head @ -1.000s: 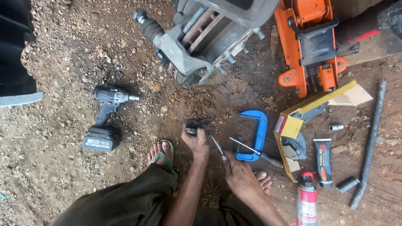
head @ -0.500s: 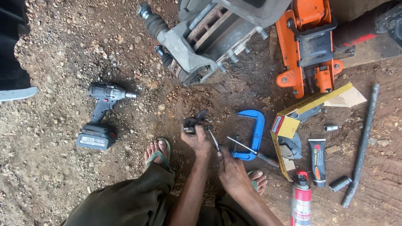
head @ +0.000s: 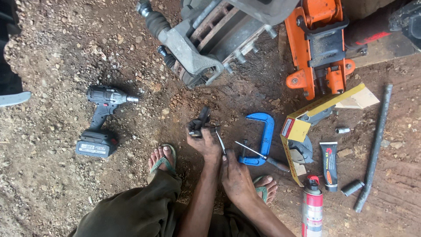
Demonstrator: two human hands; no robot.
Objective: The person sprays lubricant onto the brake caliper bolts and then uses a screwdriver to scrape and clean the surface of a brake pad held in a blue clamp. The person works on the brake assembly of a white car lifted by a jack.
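My left hand point(head: 204, 144) grips a small dark brake part point(head: 201, 124) just above the dirt, in the middle of the head view. My right hand point(head: 235, 176) sits right beside it and holds a thin metal tool point(head: 220, 141) whose tip points up toward that part. A blue C-clamp point(head: 264, 136) lies on the ground just right of both hands, with a screwdriver point(head: 262, 156) across its lower end. My feet in green sandals point(head: 163, 159) rest on either side of my arms.
A brake disc and caliper assembly point(head: 210, 39) hangs at top centre. An orange floor jack point(head: 320, 44) stands at top right. A cordless impact wrench point(head: 100, 118) lies left. A yellow box point(head: 302, 127), grease tube point(head: 330, 164), spray can point(head: 312, 208), sockets and long bar point(head: 375, 145) lie right.
Both hands have come closer together. The thin tool in my right hand has swung up from a slant toward the part held in my left hand.
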